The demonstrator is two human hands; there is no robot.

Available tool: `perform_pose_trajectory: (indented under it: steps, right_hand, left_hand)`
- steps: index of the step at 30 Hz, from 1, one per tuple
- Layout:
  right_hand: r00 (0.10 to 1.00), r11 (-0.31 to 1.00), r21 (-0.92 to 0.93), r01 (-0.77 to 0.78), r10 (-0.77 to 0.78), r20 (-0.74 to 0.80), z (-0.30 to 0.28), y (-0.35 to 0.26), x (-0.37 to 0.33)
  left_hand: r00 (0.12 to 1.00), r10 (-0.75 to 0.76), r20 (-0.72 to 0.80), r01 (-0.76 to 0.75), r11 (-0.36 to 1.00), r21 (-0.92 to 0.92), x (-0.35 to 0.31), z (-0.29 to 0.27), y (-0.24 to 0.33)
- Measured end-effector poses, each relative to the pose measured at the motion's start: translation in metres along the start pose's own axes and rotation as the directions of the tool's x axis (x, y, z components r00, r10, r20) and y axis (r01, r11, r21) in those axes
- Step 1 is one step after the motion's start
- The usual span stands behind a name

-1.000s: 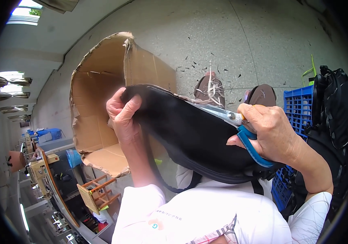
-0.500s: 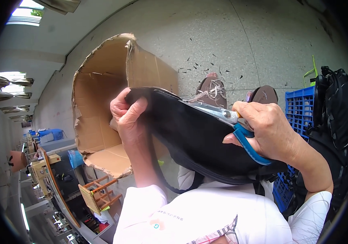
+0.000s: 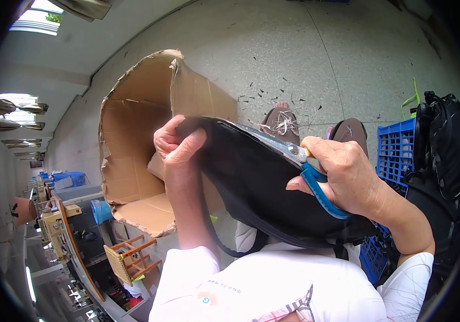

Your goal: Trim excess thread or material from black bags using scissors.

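A black fabric piece (image 3: 262, 188), which looks like a sewn bag part with a strap, stretches across my lap. My left hand (image 3: 179, 140) pinches its far left corner between thumb and fingers. My right hand (image 3: 342, 172) is closed round the blue handles of a pair of scissors (image 3: 294, 153). The blades lie along the fabric's far edge and point left toward my left hand; they look nearly closed. Part of the lower handle and the fingers inside the loops are hidden.
A large open cardboard box (image 3: 133, 129) stands left of my hands. Small scraps (image 3: 262, 92) litter the floor ahead, and pale threads (image 3: 284, 126) lie on my sandal. At right is a blue plastic crate (image 3: 396, 145) beside a pile of black bags (image 3: 447, 150). A wooden stool (image 3: 128, 257) stands at lower left.
The scissors have moved left along the fabric's edge, and their blades have come closer together. My left hand has shifted slightly right with the corner still pinched.
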State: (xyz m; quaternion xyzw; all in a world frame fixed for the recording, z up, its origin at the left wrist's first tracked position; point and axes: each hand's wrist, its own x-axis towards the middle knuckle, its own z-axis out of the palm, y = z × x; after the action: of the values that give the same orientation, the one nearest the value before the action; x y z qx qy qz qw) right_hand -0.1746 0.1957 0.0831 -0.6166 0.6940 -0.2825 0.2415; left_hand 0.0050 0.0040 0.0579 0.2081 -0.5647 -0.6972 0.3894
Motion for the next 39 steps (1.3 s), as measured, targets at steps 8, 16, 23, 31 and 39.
perform_pose_trajectory:
  steps: [8, 16, 23, 31, 39]
  right_hand:
    - [0.986, 0.898, 0.439, -0.039, 0.107, -0.13, -0.004, 0.022, -0.019]
    - [0.973, 0.994, 0.104, -0.034, 0.056, -0.222, -0.05, 0.02, -0.031]
    - [0.964, 0.989, -0.144, -0.026, -0.014, -0.266, -0.069, 0.023, -0.032]
    - [0.971, 0.989, -0.147, -0.006, -0.03, -0.238, -0.063, 0.022, -0.03]
    - [0.972, 0.996, -0.089, -0.022, 0.0, -0.234, -0.059, 0.021, -0.033]
  left_hand:
    - [0.971, -0.121, 0.208, 0.105, 0.991, 0.084, 0.031, 0.036, 0.019]
    - [0.845, -0.241, 0.477, 0.098, 0.947, 0.305, 0.053, 0.091, 0.036]
    - [0.822, -0.183, 0.539, 0.004, 0.949, 0.316, 0.051, 0.109, 0.038]
    - [0.829, -0.177, 0.53, 0.029, 0.961, 0.275, 0.05, 0.107, 0.03]
    - [0.837, -0.148, 0.527, -0.024, 0.952, 0.306, 0.046, 0.106, 0.03]
